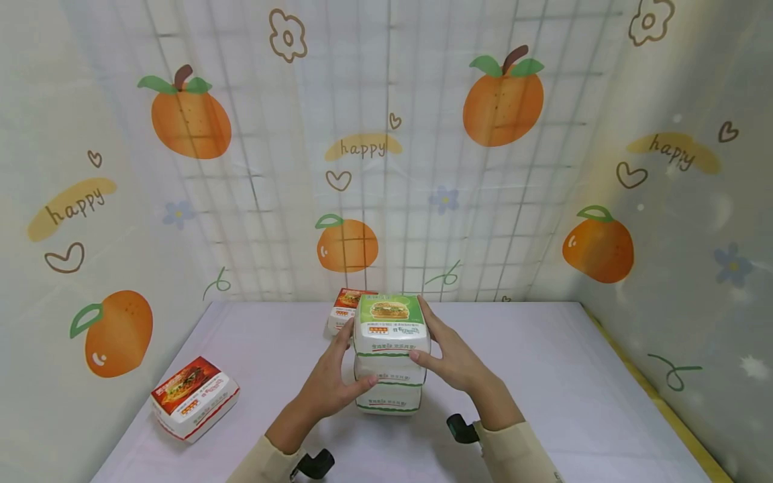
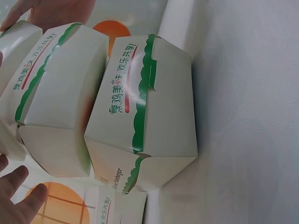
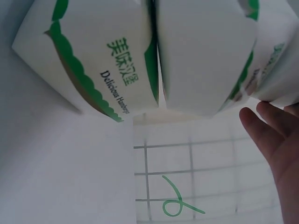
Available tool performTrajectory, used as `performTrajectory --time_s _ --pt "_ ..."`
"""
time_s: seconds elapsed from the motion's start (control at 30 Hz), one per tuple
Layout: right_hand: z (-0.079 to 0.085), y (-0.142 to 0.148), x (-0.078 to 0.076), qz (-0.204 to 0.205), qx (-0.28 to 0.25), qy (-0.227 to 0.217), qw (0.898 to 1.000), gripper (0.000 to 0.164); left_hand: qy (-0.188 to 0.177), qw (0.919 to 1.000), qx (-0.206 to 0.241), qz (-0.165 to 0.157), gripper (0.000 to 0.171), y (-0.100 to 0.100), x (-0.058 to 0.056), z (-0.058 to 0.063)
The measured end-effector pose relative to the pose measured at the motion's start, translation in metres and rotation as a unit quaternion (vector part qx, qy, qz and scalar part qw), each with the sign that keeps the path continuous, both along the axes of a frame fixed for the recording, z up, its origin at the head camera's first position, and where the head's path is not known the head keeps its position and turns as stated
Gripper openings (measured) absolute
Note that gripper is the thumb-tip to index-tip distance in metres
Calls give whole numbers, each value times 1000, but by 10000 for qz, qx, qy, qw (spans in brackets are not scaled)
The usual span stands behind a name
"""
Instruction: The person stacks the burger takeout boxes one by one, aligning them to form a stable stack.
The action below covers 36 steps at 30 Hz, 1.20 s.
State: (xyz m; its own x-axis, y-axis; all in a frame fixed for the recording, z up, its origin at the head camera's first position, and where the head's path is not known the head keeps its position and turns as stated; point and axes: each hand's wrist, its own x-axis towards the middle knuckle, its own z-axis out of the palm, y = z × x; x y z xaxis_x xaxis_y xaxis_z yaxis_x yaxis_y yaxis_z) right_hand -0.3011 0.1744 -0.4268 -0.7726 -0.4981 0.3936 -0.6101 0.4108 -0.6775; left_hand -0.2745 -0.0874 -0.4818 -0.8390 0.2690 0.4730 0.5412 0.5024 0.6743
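Observation:
Three white burger boxes with green scalloped trim stand stacked in the middle of the table. The top burger box (image 1: pixel 389 329) shows a burger picture on its green lid. Below it are the middle burger box (image 2: pixel 70 88) and the bottom burger box (image 2: pixel 145 98). My left hand (image 1: pixel 329 379) is at the stack's left side, fingers spread beside it, its thumb overlapping the front of the middle box. On the right side, my right hand (image 1: pixel 455 352) has extended fingers along the top box's edge, fingertips right at the box, and its thumb over the front.
A red-topped burger box (image 1: pixel 195 399) sits on the left of the white table (image 1: pixel 543 376). Another red-topped box (image 1: pixel 343 312) stands behind the stack, partly hidden. A curtain printed with oranges (image 1: pixel 504 107) hangs behind the table and along both sides.

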Motion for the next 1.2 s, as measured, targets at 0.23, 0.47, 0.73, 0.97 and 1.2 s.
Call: performTrajectory --time_s 0.23,0.47,0.73,0.97,1.2 --pt "-1 0 0 16 5 -71 10000 90 30 10000 58 -39 98 0 1 0" --pt "-2 1 0 -97 69 -168 9998 95 95 9999 -30 65 99 0 0 0" --pt "-1 2 2 -159 101 -209 9996 101 114 9999 -92 75 100 -1 -2 1" --pt "-4 1 0 -206 62 -121 9997 105 141 9998 -78 80 99 -2 -4 -1" --pt "-8 0 1 -134 -214 -118 9996 107 106 9999 63 -102 95 -7 -4 -1"
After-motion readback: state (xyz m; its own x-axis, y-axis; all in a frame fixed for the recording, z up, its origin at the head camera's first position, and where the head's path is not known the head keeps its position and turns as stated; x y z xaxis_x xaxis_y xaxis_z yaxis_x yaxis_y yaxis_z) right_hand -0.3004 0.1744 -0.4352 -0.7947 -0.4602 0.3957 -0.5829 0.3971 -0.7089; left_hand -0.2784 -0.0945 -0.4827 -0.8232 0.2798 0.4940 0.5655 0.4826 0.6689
